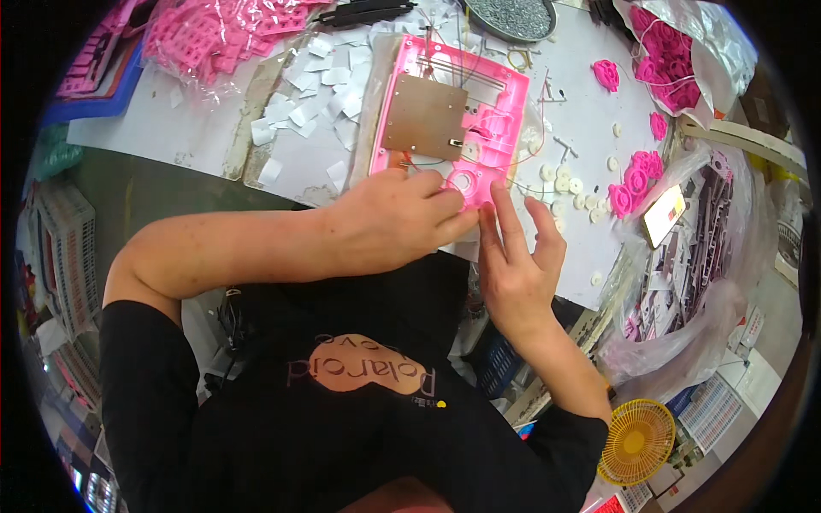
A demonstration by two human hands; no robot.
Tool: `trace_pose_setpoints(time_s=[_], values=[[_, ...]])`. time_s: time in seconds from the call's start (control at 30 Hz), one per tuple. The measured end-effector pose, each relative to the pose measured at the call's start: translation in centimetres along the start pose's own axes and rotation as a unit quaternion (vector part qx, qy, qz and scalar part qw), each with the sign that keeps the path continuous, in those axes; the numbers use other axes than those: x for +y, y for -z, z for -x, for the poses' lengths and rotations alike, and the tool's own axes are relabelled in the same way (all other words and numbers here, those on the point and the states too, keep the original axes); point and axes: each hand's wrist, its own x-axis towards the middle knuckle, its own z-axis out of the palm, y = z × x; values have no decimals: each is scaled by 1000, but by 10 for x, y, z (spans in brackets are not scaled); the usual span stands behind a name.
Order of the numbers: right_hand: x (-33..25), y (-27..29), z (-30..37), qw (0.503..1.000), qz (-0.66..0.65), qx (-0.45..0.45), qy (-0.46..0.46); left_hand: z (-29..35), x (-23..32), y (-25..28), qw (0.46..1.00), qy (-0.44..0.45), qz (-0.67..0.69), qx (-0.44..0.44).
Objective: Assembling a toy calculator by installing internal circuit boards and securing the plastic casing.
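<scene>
Left hand (pixel 395 215) curled, fingertips (pixel 457 209) bunched and pressed down on the near edge of the pink plastic housing (pixel 505 94), just beside its round opening (pixel 463 181); whether anything small is pinched between those tips cannot be told. Right hand (pixel 517 265) open, fingers (pixel 506 214) extended and spread, index tip touching the same near corner of the housing from the right side, nothing closed in the grip. Both sets of fingertips nearly meeting at that corner, housing lying flat on the white table (pixel 590 128) and stretching away from the fingers toward the far side. Brown rectangular board (pixel 425 115) seated in the housing, beyond the left hand, apart from the fingers. Thin wires (pixel 513 167) running across the housing and onto the table to the right. Small round white discs (pixel 566 184) scattered on the table just right of the right hand's fingertips, not touched. Pink gear-like parts (pixel 634 181) grouped further right, one single pink part (pixel 606 74) near the far edge. White paper squares (pixel 312 94) strewn left of the housing. Clear bag of pink parts (pixel 676 60) at far right, another bag of pink mouldings (pixel 231 30) at far left. Grey round dish (pixel 510 17) at the far edge. Yellow fan guard (pixel 635 442) low at right, well apart from the work.
</scene>
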Motion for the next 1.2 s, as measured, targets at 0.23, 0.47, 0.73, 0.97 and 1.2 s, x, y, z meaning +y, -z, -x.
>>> trace_pose_setpoints(time_s=[0.23, 0.47, 0.73, 0.97, 1.2], values=[[46, 8, -127, 920, -324, -80, -204, 1, -2, -1, 999, -18, -19, 24], [39, -58, -166, 945, -255, -57, -198, 4, -23, 9, 977, 94, 176, 75], [25, -49, -142, 846, -449, 61, -280, -32, -126, 19, 913, 325, 27, 246], [32, -41, -143, 832, -481, 33, -275, -30, -115, 26, 898, 301, 182, 265], [24, -31, -134, 953, -296, 15, 62, -59, -114, 26, 918, 226, 263, 190]])
